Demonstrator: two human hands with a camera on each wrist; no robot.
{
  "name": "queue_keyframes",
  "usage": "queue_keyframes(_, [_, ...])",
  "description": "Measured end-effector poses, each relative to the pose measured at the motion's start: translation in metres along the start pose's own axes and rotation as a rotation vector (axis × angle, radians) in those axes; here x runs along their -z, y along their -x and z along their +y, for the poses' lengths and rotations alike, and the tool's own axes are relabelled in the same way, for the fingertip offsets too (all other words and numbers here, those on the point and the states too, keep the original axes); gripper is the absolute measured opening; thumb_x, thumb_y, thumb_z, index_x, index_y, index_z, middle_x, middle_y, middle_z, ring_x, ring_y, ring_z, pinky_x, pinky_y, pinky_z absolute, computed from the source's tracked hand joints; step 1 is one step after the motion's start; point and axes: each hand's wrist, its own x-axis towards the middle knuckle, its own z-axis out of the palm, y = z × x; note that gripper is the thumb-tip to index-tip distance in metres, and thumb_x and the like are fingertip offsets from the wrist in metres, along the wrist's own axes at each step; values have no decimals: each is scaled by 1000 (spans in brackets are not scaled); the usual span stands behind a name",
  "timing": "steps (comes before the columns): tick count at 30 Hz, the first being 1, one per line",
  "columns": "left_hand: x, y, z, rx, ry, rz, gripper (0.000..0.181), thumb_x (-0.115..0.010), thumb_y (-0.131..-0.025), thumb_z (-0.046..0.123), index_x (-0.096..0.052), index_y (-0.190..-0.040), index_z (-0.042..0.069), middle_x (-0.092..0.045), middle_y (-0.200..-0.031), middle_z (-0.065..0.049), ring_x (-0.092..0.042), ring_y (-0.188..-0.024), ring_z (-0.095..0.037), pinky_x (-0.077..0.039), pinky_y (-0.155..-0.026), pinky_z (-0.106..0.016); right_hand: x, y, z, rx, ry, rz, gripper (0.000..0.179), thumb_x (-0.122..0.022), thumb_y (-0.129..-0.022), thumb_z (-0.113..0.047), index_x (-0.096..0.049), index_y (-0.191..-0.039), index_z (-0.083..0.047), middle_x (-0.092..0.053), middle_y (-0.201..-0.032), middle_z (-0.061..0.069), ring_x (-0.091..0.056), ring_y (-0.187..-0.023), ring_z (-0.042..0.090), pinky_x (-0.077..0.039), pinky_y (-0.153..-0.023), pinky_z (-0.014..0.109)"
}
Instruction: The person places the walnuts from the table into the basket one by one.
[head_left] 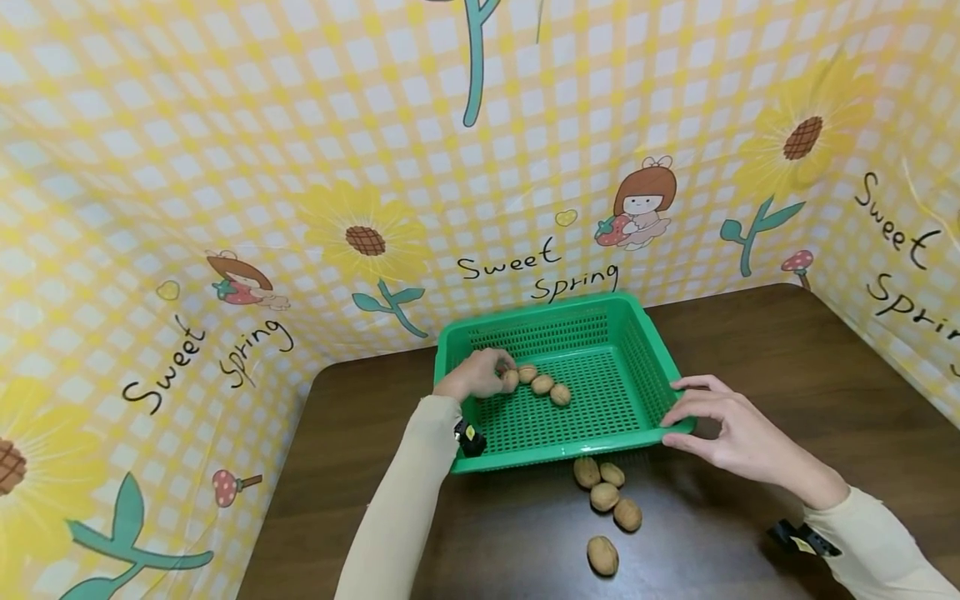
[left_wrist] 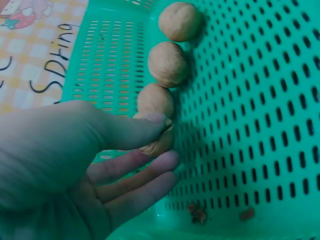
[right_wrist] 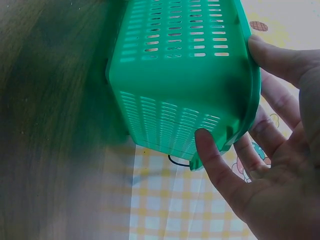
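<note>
My left hand (head_left: 483, 373) pinches a walnut (left_wrist: 160, 144) inside the green plastic basket (head_left: 555, 452), at the left end of a row with three others (head_left: 542, 384); my right hand (head_left: 723, 427), gripping the near right corner, is nearer the five loose walnuts (head_left: 604, 497) on the table (head_left: 510, 542).
</note>
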Motion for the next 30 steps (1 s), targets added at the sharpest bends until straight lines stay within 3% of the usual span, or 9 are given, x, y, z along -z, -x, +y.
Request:
queue_keyframes(5, [-1, -1, 2, 32, -28, -27, 34, -64, -106, 16, -66, -140, 13, -65, -141, -18, -62, -113, -30, -49, -80, -39, -1, 0, 0, -5, -10, -1, 39, -96, -77, -13, -78, -96, -42, -78, -105, -14, -52, -129, 3, -57, -89, 40])
queue_keyframes(12, [-1, -1, 2, 45, -57, -36, 35, -62, -108, 18, -64, -143, 15, -64, -144, -17, -63, -121, -31, -49, -85, -41, -2, -2, -1, -7, -4, -7, 38, -95, -78, -13, -78, -96, -42, -78, -105, -12, -53, -129, 8, -58, -88, 45])
queue_keyframes(17, [7, 8, 8, 27, -20, -26, 44, -66, -107, 25, -60, -149, 14, -63, -145, -17, -63, -127, -34, -57, -92, -46, -3, -2, -1, -28, -10, -24, 35, -94, -80, -15, -78, -96, -42, -78, -109, -8, -53, -129, 8, -57, -88, 48])
queue_keyframes(21, [23, 26, 23, -92, 7, 7, 46, -67, -108, 30, -59, -151, 14, -67, -138, -14, -65, -125, -32, -56, -100, -48, -2, 1, -1, -28, -7, -27, 36, -95, -80, -16, -78, -96, -43, -77, -112, -5, -53, -129, 7, -57, -87, 46])
queue_keyframes(25, [32, 53, 49, -239, 47, 87, 41, -66, -108, 28, -62, -147, 19, -71, -127, -5, -70, -108, -23, -59, -89, -43, -1, 1, -1, -15, -1, -11, 37, -95, -78, -14, -78, -95, -43, -77, -108, -10, -53, -128, 7, -56, -89, 46])
queue_keyframes(28, [23, 78, 69, -349, 104, 107, 36, -66, -108, 25, -65, -143, 21, -72, -120, 2, -69, -99, -13, -59, -82, -36, 0, 0, -2, -11, 1, -6, 38, -95, -78, -13, -78, -95, -43, -77, -103, -16, -54, -128, 8, -55, -90, 45])
queue_keyframes(30, [9, 96, 79, -440, 142, 69, 34, -65, -108, 21, -66, -142, 21, -72, -119, 3, -68, -101, -7, -58, -86, -31, 1, 0, -2, -10, 0, -7, 38, -95, -78, -14, -78, -95, -43, -77, -103, -17, -54, -129, 8, -55, -91, 45])
